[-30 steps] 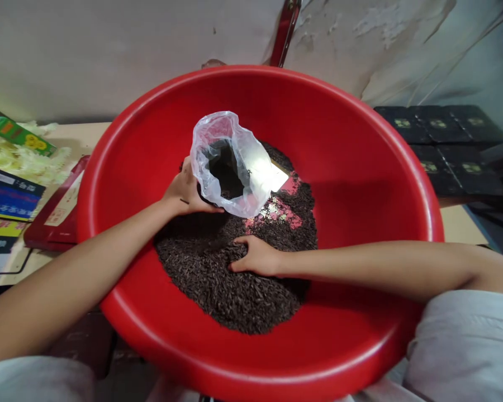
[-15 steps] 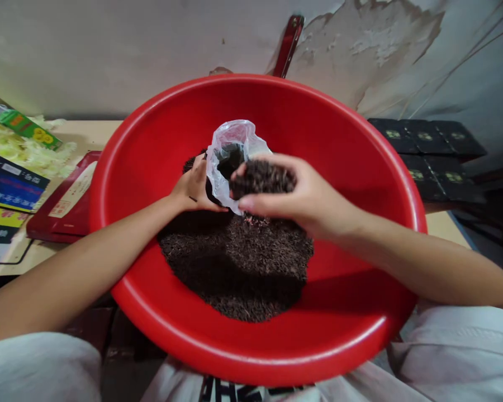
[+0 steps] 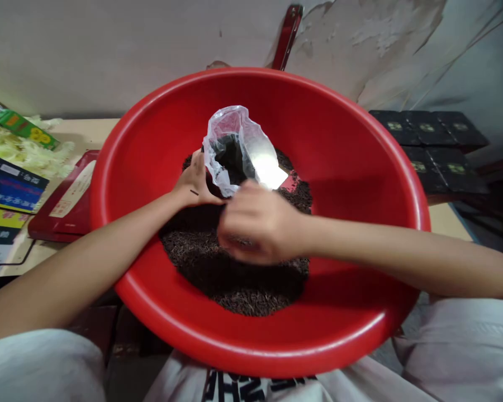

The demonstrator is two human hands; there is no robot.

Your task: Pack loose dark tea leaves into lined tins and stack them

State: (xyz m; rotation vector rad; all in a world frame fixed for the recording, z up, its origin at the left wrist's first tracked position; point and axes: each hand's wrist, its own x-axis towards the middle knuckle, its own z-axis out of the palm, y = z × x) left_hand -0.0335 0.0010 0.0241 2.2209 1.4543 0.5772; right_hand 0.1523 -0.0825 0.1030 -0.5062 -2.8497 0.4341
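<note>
My left hand (image 3: 197, 181) grips the left side of an upright clear plastic bag (image 3: 224, 120), whose open mouth faces me and shows dark contents. A bright, shiny panel (image 3: 270, 167) stands at the bag's right side. Bag and hands are inside a large red basin (image 3: 352, 167). On its bottom lies a heap of dark loose leaves (image 3: 251, 298) that look like dried tea. Just in front of the bag, my right hand (image 3: 260, 226) is palm down over the heap, fingers curled in and smeared by motion. What lies within them is hidden.
At left lie a dark red flat case (image 3: 62, 206), printed packaging (image 3: 8, 195) and a green carton (image 3: 27, 128) on pale shredded filler. Black square packs (image 3: 427, 128) stand in rows at right. Behind the basin, a red handle-like piece (image 3: 288, 36) leans on the peeling wall.
My right hand has left the bag's mouth, where it held a handful of tea leaves, and has turned palm down, lower over the heap. My left hand keeps its hold.
</note>
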